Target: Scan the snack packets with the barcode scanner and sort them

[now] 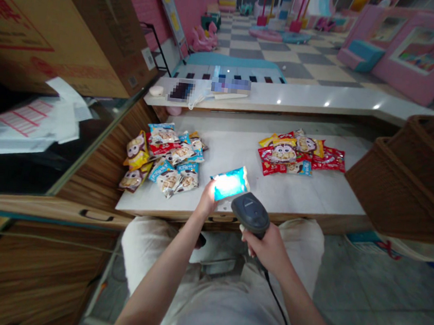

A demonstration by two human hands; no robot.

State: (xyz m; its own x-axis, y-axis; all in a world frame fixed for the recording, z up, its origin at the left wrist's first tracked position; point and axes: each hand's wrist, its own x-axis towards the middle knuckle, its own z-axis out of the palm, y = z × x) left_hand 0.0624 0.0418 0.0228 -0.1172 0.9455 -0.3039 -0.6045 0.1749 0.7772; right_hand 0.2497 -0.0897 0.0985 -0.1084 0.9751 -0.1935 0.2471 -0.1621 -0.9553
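Note:
My left hand is closed on a blue snack packet, held just above the front of the pale counter. My right hand grips a dark handheld barcode scanner with a cable trailing down; its head points at the packet, which glows brightly with light. A pile of several blue, yellow and red snack packets lies on the counter to the left. A second pile of mostly red and yellow snack packets lies to the right.
Brown wicker baskets stand at the right end of the counter. A raised white ledge runs behind it. Cardboard boxes and papers sit at the left. A drawer handle shows below.

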